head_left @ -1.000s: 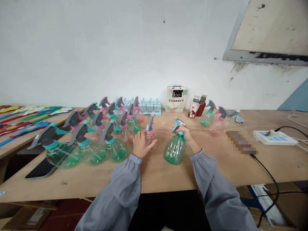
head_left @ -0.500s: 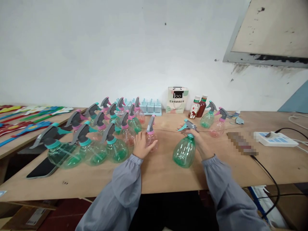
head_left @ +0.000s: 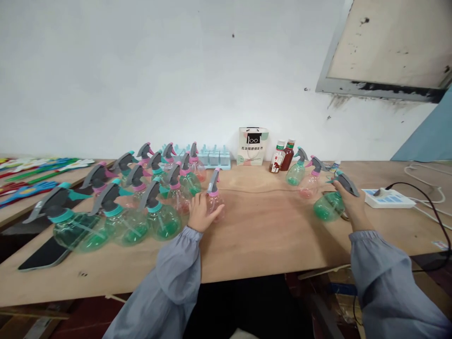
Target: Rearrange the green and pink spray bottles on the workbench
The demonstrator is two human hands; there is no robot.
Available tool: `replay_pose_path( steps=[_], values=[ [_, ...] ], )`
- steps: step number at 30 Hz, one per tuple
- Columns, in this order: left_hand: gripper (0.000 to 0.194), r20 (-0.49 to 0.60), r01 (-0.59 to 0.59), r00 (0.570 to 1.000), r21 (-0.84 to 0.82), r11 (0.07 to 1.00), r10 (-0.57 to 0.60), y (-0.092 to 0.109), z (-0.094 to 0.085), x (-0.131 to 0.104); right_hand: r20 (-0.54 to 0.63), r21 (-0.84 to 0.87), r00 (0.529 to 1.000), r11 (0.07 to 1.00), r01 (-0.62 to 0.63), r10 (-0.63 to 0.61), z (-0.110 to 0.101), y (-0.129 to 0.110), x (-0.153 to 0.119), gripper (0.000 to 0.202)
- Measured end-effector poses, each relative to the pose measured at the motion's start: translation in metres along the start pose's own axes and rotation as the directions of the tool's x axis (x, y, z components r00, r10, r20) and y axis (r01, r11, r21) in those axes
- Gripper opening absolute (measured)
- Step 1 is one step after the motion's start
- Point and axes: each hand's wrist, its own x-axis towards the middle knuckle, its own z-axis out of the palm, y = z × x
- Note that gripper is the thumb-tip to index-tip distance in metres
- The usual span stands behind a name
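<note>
My left hand (head_left: 202, 213) is around the left side of a pink spray bottle (head_left: 216, 203), its thumb stretched across the front; the bottle stands upright with a grey and pink trigger head. On the right, my right hand (head_left: 351, 202) grips a green spray bottle (head_left: 328, 207) by its neck and grey head. That bottle leans a little, and I cannot tell whether its base touches the table. Behind it stand a second pink spray bottle (head_left: 308, 184) and a pale green spray bottle (head_left: 295, 174).
Several green and pink spray bottles (head_left: 164, 223) crowd the left of the wooden table (head_left: 247, 245). A phone (head_left: 45, 254) lies at their left. Ice-pop moulds (head_left: 213, 157), a paper bag (head_left: 252, 146) and drink bottles (head_left: 277, 157) line the wall. A power strip (head_left: 388, 198) with cables lies right.
My right hand has carried the green spray bottle from the table's middle to the right, over the spot of the blurred, cabled object. My left hand stays at the pink bottle. The view has shifted right.
</note>
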Motion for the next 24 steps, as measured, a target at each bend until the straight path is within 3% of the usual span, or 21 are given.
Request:
replay_pose_path(
  steps=[12,24],
  values=[
    [0.056,-0.024,-0.010,1.000,-0.041,0.999,0.009,-0.002,0.001,-0.001,-0.018,-0.065,0.997,0.995,-0.079,0.078,0.017,0.013,0.032,0.023],
    [0.058,-0.024,-0.018,1.000,-0.056,0.998,0.017,-0.003,0.002,-0.001,0.008,-0.044,1.000,0.999,-0.013,0.013,0.020,0.032,0.043,0.027]
  ],
)
